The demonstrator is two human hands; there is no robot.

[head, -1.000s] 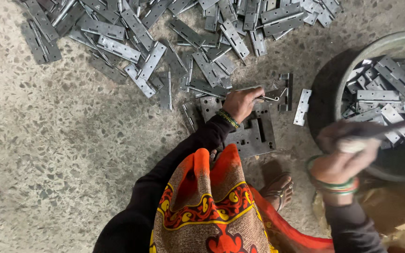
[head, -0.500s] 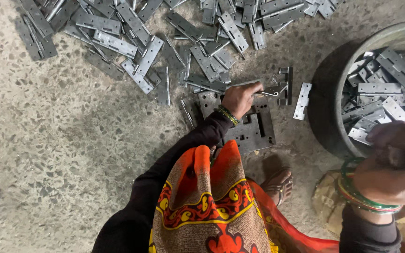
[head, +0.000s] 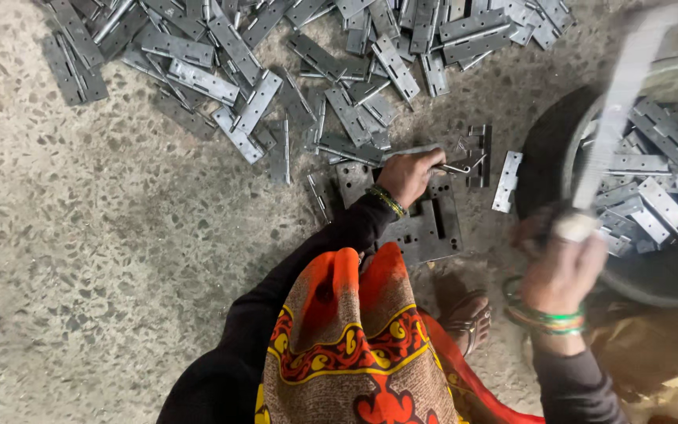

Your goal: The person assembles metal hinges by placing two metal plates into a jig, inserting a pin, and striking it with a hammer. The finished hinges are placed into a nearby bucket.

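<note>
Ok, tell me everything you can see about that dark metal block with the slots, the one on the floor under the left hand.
The dark grey slotted metal block lies flat on the speckled concrete floor, in front of the person's knees. It looks like a thick steel plate, roughly rectangular, dull and worn, with narrow slots and small round holes in its top. The left hand rests on its upper edge, pinching a thin metal pin. An orange patterned cloth covers its lower left corner. Grey hinge leaves lie scattered just beyond it.
</note>
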